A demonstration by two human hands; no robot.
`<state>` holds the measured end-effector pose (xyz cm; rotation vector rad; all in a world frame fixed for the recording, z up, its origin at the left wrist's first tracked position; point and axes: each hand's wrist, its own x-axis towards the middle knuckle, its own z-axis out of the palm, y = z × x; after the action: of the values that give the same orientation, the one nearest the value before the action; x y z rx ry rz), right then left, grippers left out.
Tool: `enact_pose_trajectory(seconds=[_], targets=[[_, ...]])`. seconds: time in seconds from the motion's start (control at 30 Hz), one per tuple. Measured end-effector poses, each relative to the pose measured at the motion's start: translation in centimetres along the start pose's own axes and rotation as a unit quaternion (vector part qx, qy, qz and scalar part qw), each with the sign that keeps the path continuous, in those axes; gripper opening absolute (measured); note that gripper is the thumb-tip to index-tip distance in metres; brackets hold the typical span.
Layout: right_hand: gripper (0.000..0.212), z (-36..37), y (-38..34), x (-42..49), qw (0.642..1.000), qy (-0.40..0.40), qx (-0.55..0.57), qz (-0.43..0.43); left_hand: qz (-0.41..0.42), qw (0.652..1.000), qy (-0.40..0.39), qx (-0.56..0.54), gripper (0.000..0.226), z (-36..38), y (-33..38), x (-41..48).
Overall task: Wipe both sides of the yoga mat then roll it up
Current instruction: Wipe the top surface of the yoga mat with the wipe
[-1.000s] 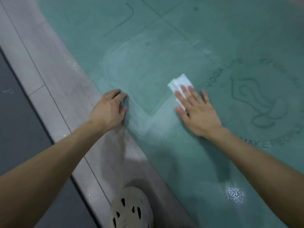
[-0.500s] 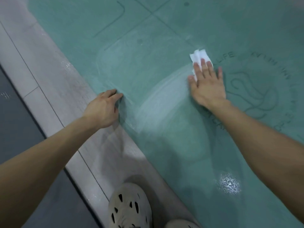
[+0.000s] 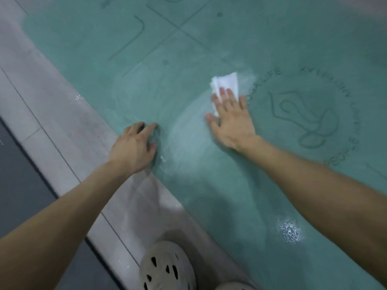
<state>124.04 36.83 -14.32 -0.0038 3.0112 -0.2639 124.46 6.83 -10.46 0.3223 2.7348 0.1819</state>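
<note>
A teal yoga mat (image 3: pixel 209 49) lies flat on the floor, with engraved lines and a round logo at the right. My right hand (image 3: pixel 230 116) presses a folded white wipe (image 3: pixel 227 84) flat onto the mat with straight fingers, just left of the logo. Pale curved wet streaks mark the mat around that hand. My left hand (image 3: pixel 134 145) rests at the mat's left edge, its fingertips bent down onto the mat surface.
Pale grey floor tiles (image 3: pixel 52 122) run along the mat's left edge, with a dark floor strip (image 3: pixel 18 185) beyond. A beige perforated clog (image 3: pixel 167 266) stands on the tiles at the bottom. A bright light reflection (image 3: pixel 290 230) glints on the mat.
My right hand has swept the wipe up and to the right across the mat, then slightly back toward the left, leaving an arc-shaped wet streak. My left hand has stayed at the mat's edge.
</note>
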Motion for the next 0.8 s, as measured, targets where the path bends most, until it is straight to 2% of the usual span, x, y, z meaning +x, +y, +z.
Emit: enact_pose_trajectory(seconds=[0.07,0.1,0.13,0.17,0.2,0.23,0.3,0.37,0.4,0.43,0.47,0.53,0.57,0.6,0.63,0.67,0.73,0.77,0.8], targets=[[0.072,2.3,-4.8,-6.2,0.975,-0.038,-0.003,-0.217,0.009,1.000,0.023,-0.004,0.058,0.7,1.3,0.4],[0.068,3.2,-5.6,-8.7,0.955,-0.056,-0.014,-0.293,0.008,0.999,0.031,-0.004,0.059,1.0,1.9,0.4],[0.065,3.0,-4.7,-9.2,0.941,-0.059,-0.030,-0.330,0.005,0.999,0.035,-0.002,0.060,1.3,2.2,0.3],[0.063,2.3,-2.4,-8.0,0.946,-0.050,-0.035,-0.320,0.000,0.999,0.036,0.002,0.060,1.3,2.4,0.3],[0.063,1.4,0.6,-5.8,0.967,-0.037,-0.030,-0.252,-0.009,0.999,0.033,0.000,0.059,1.2,2.5,0.4],[0.063,0.1,4.0,-3.5,0.988,-0.027,-0.032,-0.150,-0.014,1.000,0.026,-0.005,0.058,0.9,2.6,0.6],[0.071,-2.6,10.0,0.1,0.998,-0.036,-0.042,0.039,-0.012,1.000,0.013,-0.010,0.058,0.5,2.6,0.9],[0.084,-3.1,10.3,0.2,0.994,-0.022,-0.020,0.104,0.019,0.999,0.031,-0.019,0.054,0.4,2.6,1.0],[0.089,-2.4,7.7,-1.1,0.996,-0.019,-0.008,0.086,0.042,0.997,0.052,-0.028,0.050,0.5,2.7,1.1],[0.090,-1.1,4.3,-3.4,0.999,-0.027,0.000,0.018,0.061,0.995,0.073,-0.036,0.047,0.7,3.1,1.1],[0.088,0.3,1.0,-6.4,0.995,-0.037,0.005,-0.089,0.074,0.992,0.088,-0.043,0.044,1.1,3.6,1.2],[0.077,2.5,-3.3,-11.8,0.956,-0.081,-0.019,-0.281,0.095,0.990,0.099,-0.037,0.043,2.1,4.5,1.2],[0.072,2.3,-3.0,-12.1,0.944,-0.082,-0.032,-0.317,0.101,0.989,0.101,-0.027,0.044,2.5,4.7,1.2],[0.069,1.5,-1.1,-10.9,0.951,-0.064,-0.036,-0.299,0.102,0.989,0.102,-0.020,0.046,2.7,4.8,1.1],[0.068,0.4,1.7,-8.8,0.975,-0.040,-0.030,-0.217,0.099,0.990,0.097,-0.020,0.047,2.6,4.8,1.0],[0.070,-0.8,5.3,-6.6,0.994,-0.029,-0.031,-0.098,0.097,0.991,0.086,-0.022,0.048,2.5,4.8,0.9],[0.078,-3.3,12.3,-3.3,0.992,-0.031,-0.034,0.121,0.099,0.993,0.056,-0.011,0.055,2.0,4.7,0.7],[0.081,-3.8,14.3,-2.8,0.984,-0.026,-0.035,0.174,0.101,0.994,0.043,-0.003,0.062,1.8,4.7,0.6],[0.083,-3.9,14.4,-3.0,0.981,-0.015,-0.033,0.189,0.100,0.994,0.036,0.000,0.066,1.7,4.8,0.6]])
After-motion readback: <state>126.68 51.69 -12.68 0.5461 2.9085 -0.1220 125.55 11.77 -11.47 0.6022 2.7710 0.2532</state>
